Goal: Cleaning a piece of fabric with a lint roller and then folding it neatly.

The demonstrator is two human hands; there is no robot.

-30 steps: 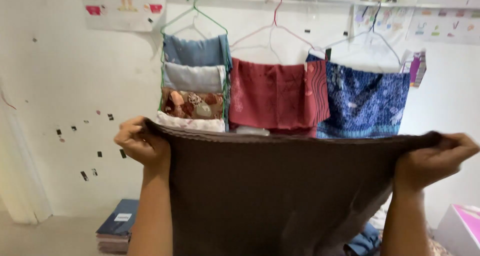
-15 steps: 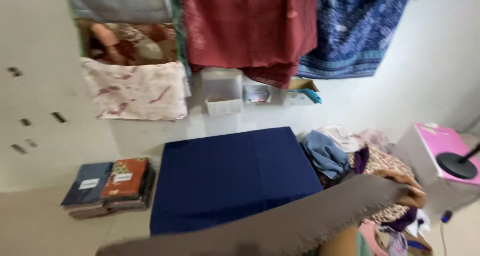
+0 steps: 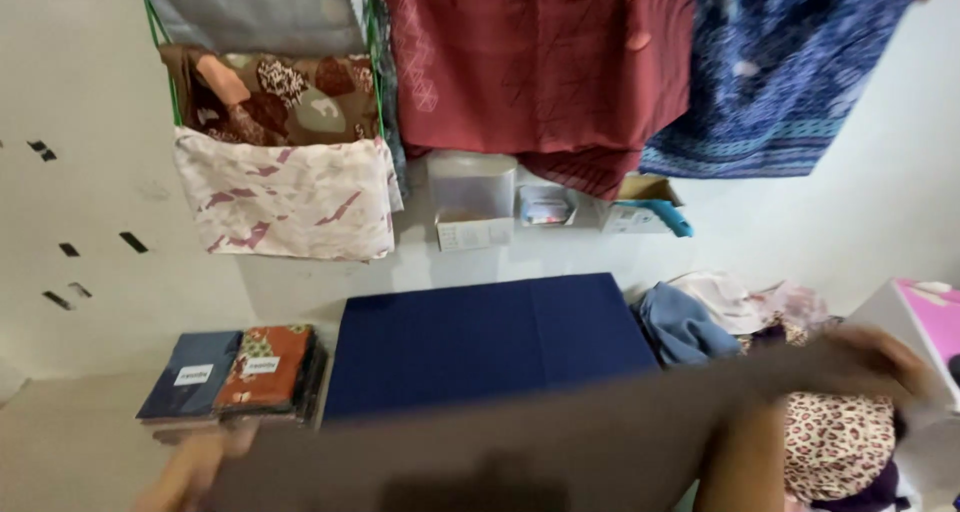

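I hold a dark brown cloth (image 3: pixel 520 452) stretched wide across the bottom of the view. My left hand (image 3: pixel 190 467) grips its left corner low near the floor, blurred by motion. My right hand (image 3: pixel 870 357) grips the right corner, higher, above a pile of loose clothes. The cloth hangs in front of a flat navy blue mat (image 3: pixel 480 337) lying on the floor and covers the mat's near edge.
Two stacks of folded cloth (image 3: pixel 235 372) lie left of the mat. A pile of mixed clothes (image 3: pixel 760 317) sits to its right, with a pink-topped box (image 3: pixel 930 307) beyond. Cloths hang on hangers along the white wall: patterned (image 3: pixel 285 197), red (image 3: pixel 535 62), blue (image 3: pixel 790 67). Small boxes (image 3: pixel 475 207) stand by the wall.
My view has dropped from the hanging cloths toward the floor. The brown cloth has come down from chest height to low over the navy mat, still held at both corners.
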